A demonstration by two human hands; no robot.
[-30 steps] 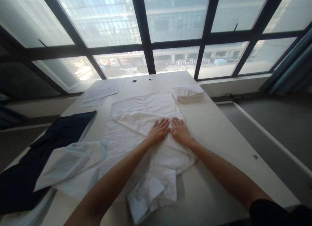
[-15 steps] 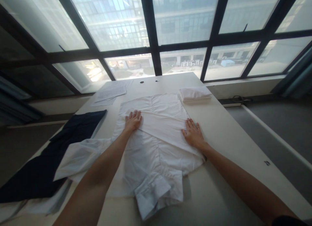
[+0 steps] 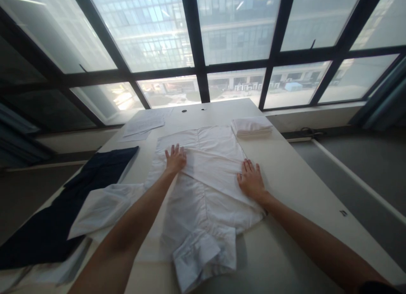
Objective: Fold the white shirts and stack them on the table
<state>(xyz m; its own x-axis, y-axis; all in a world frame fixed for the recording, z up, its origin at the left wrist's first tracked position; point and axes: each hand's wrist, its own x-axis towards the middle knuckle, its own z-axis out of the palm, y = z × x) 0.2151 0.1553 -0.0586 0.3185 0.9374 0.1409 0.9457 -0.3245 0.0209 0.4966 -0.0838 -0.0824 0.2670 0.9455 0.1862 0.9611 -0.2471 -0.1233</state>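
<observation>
A white shirt (image 3: 218, 171) lies spread on the white table (image 3: 285, 192), its collar end (image 3: 196, 254) towards me. One sleeve is laid across the body from right to left. My left hand (image 3: 176, 159) rests on the far end of that sleeve, fingers apart. On the right edge of the shirt, my right hand (image 3: 251, 177) lies flat with its fingers stretched out. Another sleeve (image 3: 106, 205) sticks out to the left, partly behind my left forearm and over a dark navy cloth.
A folded white cloth (image 3: 252, 126) sits at the back right of the table. Sheets of paper (image 3: 144, 124) lie at the back left. Navy cloth (image 3: 79, 192) covers the left side. Windows with dark frames (image 3: 199, 74) stand beyond the table.
My hands were side by side on the shirt's right part. My left hand has slid left along the sleeve, flattening it; my right hand has shifted slightly to the right edge.
</observation>
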